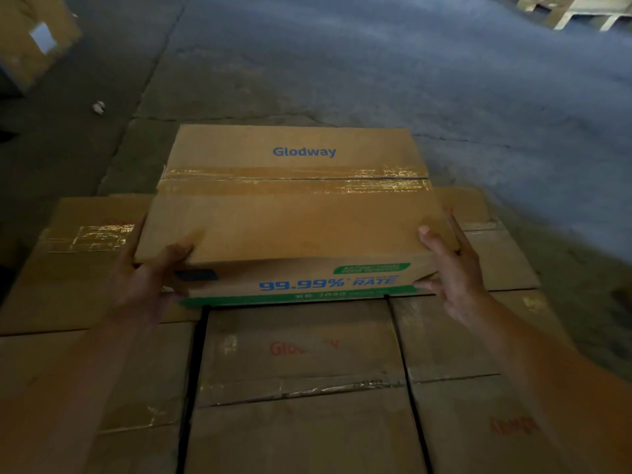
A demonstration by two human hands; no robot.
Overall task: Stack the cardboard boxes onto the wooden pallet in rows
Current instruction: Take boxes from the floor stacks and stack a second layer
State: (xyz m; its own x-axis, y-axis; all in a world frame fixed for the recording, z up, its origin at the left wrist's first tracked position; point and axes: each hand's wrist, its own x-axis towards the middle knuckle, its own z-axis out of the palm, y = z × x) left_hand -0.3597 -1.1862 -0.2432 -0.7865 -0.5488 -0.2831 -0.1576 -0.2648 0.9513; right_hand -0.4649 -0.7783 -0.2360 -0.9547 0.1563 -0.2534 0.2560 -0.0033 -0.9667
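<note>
A taped cardboard box (pixel 294 206) with blue "Glodway" print lies over the far row of a layer of stacked boxes (pixel 301 364). My left hand (pixel 150 282) grips its near left corner, thumb on top and fingers under the edge. My right hand (pixel 451 268) grips the near right corner the same way. Whether the box rests fully on the layer or is held just above it, I cannot tell. The pallet under the stack is hidden.
Bare concrete floor (pixel 342 63) stretches beyond the stack. Another cardboard box (pixel 30 39) stands at the far left. A wooden pallet (pixel 581 12) lies at the far right. A small white scrap (pixel 98 107) is on the floor.
</note>
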